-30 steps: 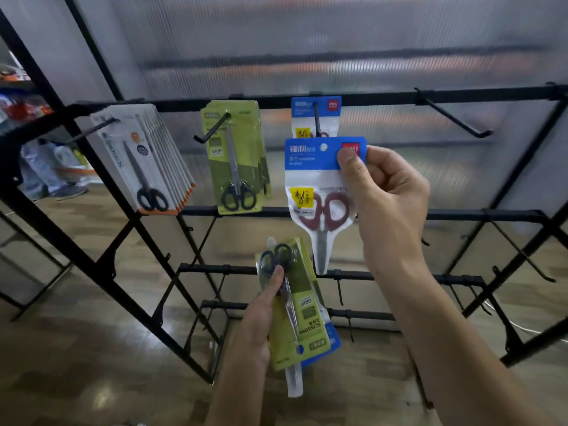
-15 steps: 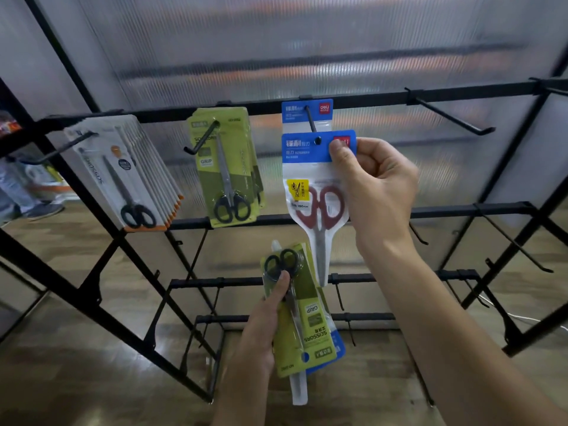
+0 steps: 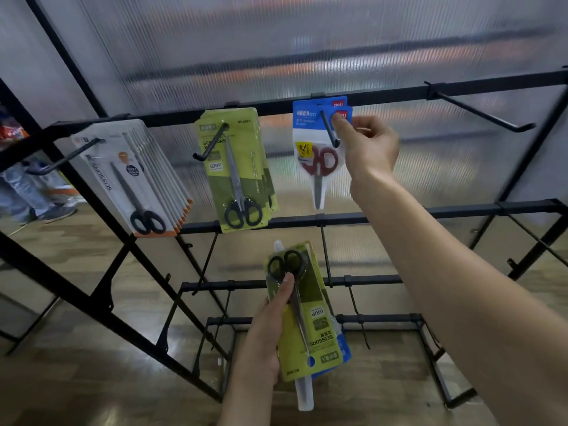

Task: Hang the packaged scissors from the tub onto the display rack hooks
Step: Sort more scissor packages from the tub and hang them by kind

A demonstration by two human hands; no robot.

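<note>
Right hand [image 3: 365,142] pinches pack [image 3: 319,155] (probably hooked) — rack.

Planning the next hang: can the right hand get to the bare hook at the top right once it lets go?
Probably yes. The right hand still pinches the blue pack; the empty hook juts out beside it with nothing between.

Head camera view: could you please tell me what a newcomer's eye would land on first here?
Most striking is the right hand at the top rail, pinching the blue-headed pack of red-handled scissors on its hook. Low in the centre, the left hand holds a stack of green scissor packs. The hook at upper right is bare.
</note>
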